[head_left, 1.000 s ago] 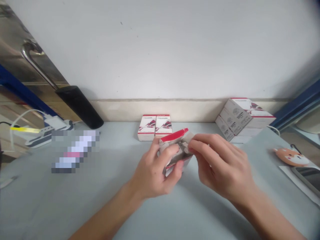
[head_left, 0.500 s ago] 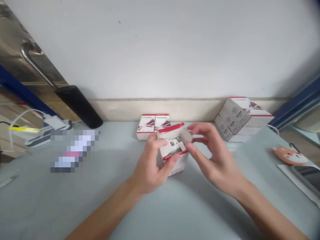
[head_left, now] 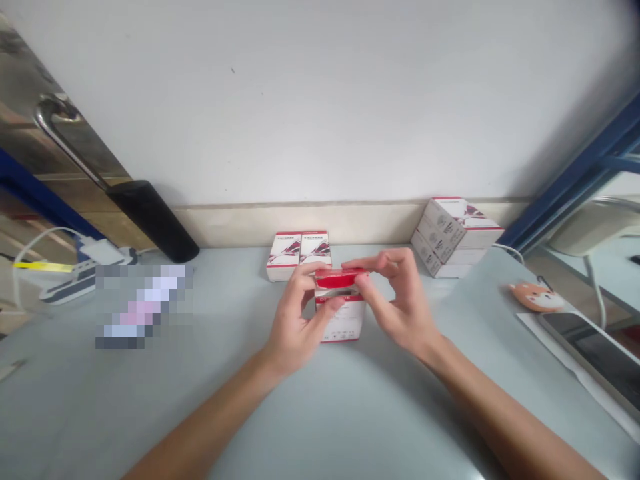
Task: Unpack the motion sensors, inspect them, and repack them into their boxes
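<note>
A small white and red cardboard box [head_left: 343, 321] stands upright on the table in front of me. Its lid, with a red tuck flap, is folded partly down over the opening, leaving a dark gap at the front. My left hand [head_left: 295, 323] grips the box's left side, thumb on the front edge. My right hand [head_left: 397, 303] pinches the lid's right end between thumb and fingers. What lies inside the box is now hidden by the lid. Just behind stand two matching boxes [head_left: 285, 257], side by side.
Several similar boxes [head_left: 443, 233] are stacked at the back right. An orange animal-faced item [head_left: 537, 297] and a phone [head_left: 590, 350] lie at the right. To the left are a black cylinder [head_left: 155, 220], a power strip [head_left: 75, 280] and a blurred-out item [head_left: 143, 307].
The lid has come down over the box's opening, covering the white item seen inside before. My right hand has moved from the side flap to the lid. The view has shifted slightly right.
</note>
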Available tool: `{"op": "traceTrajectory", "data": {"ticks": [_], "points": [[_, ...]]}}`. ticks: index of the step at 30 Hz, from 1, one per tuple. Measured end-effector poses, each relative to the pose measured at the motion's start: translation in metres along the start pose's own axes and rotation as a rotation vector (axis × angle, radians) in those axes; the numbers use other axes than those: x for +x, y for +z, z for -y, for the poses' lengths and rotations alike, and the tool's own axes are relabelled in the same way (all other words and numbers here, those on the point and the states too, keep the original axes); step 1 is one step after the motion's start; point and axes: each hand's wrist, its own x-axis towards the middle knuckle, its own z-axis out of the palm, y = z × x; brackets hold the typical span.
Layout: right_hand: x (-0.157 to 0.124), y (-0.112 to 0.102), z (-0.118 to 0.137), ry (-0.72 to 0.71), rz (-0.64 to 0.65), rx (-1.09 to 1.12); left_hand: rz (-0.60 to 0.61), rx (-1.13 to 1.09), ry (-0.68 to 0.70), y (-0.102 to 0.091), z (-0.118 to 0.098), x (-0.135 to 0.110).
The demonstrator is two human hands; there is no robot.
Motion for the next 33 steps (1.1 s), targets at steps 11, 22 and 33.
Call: {"op": "traceTrajectory", "data": {"ticks": [11, 22, 33], "points": [[0.007, -0.015, 0.004, -0.212, 0.21, -0.12, 0.008, 0.123, 0.136, -0.005, 0.009, 0.002], [-0.013, 0.013, -0.013, 0.431, 0.371, 0.118, -0.363, 0.096, -0.242, -0.015, 0.015, 0.018], [0.045, 0.068, -0.016, -0.035, 0.134, -1.01, -0.29, 0.448, -0.515, -0.068, 0.089, 0.013]]}}
